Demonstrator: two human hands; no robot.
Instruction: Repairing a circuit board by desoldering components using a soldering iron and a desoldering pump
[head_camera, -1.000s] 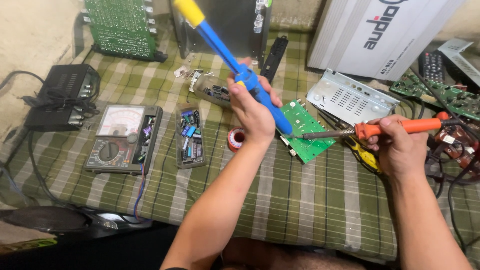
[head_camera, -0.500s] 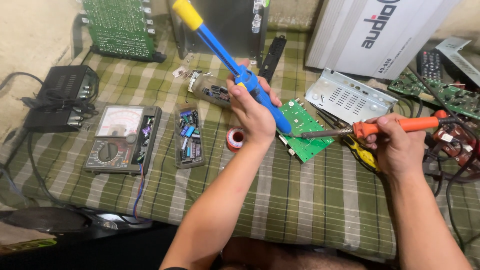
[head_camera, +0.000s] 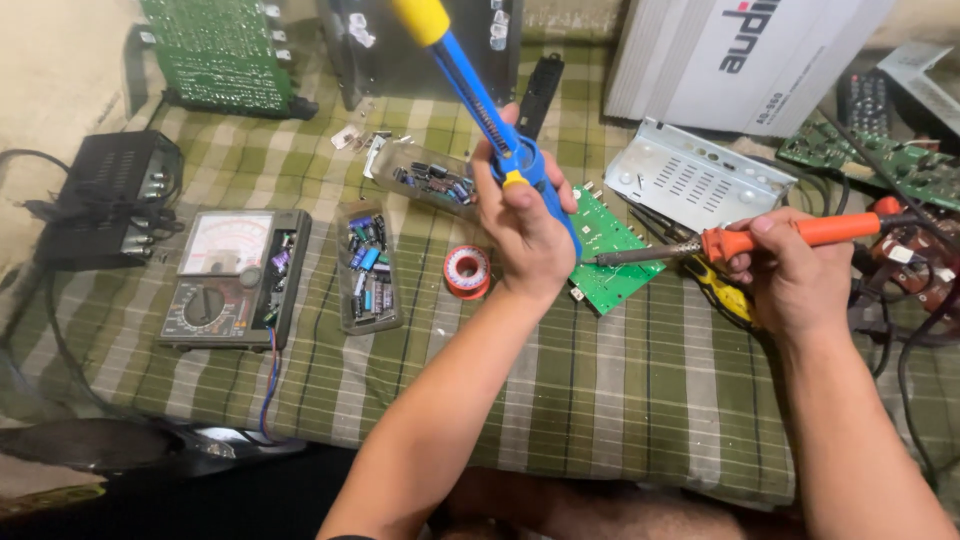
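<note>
— Near the bench's far right edge, what did each hand hold?

— Left hand (head_camera: 530, 225) was clenched around the blue desoldering pump (head_camera: 480, 100), nozzle at the small green circuit board (head_camera: 610, 255). Right hand (head_camera: 790, 275) was closed on the orange soldering iron (head_camera: 770, 235) (tip touching the board).

— Nearby?

— Solder spool (head_camera: 467, 271), just left of the board.

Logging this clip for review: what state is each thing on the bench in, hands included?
left hand: gripping the blue desoldering pump, tip down at the board
right hand: holding the orange soldering iron, tip on the board
small green circuit board: flat on the checked cloth
solder reel: lying flat
multimeter: face up
clear parts box: open, filled
</note>
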